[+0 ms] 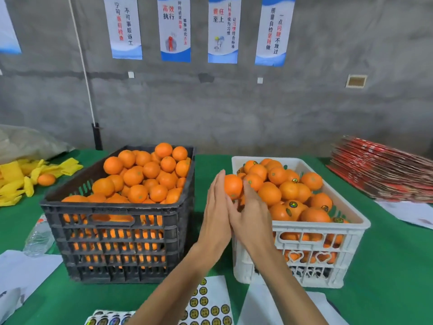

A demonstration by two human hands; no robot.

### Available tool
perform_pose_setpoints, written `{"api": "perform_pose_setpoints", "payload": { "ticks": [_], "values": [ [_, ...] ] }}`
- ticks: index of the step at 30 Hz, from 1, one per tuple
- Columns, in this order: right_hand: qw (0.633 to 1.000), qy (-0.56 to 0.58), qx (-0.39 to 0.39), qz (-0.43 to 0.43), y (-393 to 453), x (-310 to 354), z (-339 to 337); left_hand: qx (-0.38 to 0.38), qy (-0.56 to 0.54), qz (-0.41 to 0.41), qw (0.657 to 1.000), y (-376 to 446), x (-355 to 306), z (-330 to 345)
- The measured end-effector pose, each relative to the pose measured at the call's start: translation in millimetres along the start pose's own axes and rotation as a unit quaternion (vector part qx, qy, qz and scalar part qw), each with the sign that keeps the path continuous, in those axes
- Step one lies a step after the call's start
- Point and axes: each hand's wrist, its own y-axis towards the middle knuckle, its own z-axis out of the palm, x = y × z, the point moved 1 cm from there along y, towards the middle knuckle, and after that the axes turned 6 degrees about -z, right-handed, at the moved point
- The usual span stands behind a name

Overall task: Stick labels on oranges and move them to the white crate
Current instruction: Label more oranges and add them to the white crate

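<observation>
Both hands up over the gap between the two crates, near the white crate's near-left corner. Left hand has fingers straight and together, flat against the left side of one orange. Right hand is on the orange's right side, fingers loosely curled round its lower right, thumb reaching toward the left hand; the two hands touch at the thumbs below the fruit. So the orange is cupped between both hands, held above the white crate's left rim, not resting on the pile. Can't tell whether this orange carries a label. White crate sits right of centre on the green tabletop, heaped with oranges, several showing round dark stickers. Black crate is just left of it, also piled high with oranges, no stickers visible on them. At the near edge of the tabletop, under the forearms, a sticker sheet with rows of round gold-and-black labels; a second, shinier label sheet sits further left at the near edge. White paper sheets at the near-left corner, a clear plastic bottle lying beside the black crate's left side. Far-left edge: yellow foam fruit nets with a loose orange among them. Right edge: stack of red flat cartons.
</observation>
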Motion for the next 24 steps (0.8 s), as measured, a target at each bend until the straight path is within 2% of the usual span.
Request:
{"api": "perform_pose_setpoints", "payload": {
  "ticks": [2, 4, 6, 8, 12, 17, 20, 24],
  "values": [
    [0.998, -0.013, -0.038, 0.051, 19, -15, -20, 0.069, 0.006, 0.073, 0.995, 12, -16, 12],
    [0.991, -0.093, -0.068, 0.074, 30, -35, -39, 0.124, 0.053, 0.143, 0.980, 23, -26, 21],
    [0.981, -0.157, -0.077, 0.078, 33, -56, -55, 0.131, 0.128, 0.180, 0.967, 35, -28, 23],
    [0.974, -0.202, -0.070, 0.079, 33, -75, -66, 0.107, 0.197, 0.180, 0.958, 45, -24, 20],
    [0.960, -0.270, -0.035, 0.069, 33, -92, -64, 0.086, 0.279, 0.109, 0.950, 59, -14, 2],
    [0.984, -0.160, -0.045, -0.059, 41, -62, -21, 0.040, 0.349, 0.020, 0.936, 81, -4, -46],
    [0.991, -0.079, -0.010, -0.109, 49, -20, 22, 0.055, 0.417, -0.098, 0.902, 95, 16, -89],
    [0.987, 0.024, 0.089, -0.135, 60, 32, 77, 0.136, 0.475, -0.269, 0.827, 105, 47, -159]
  ]
}}
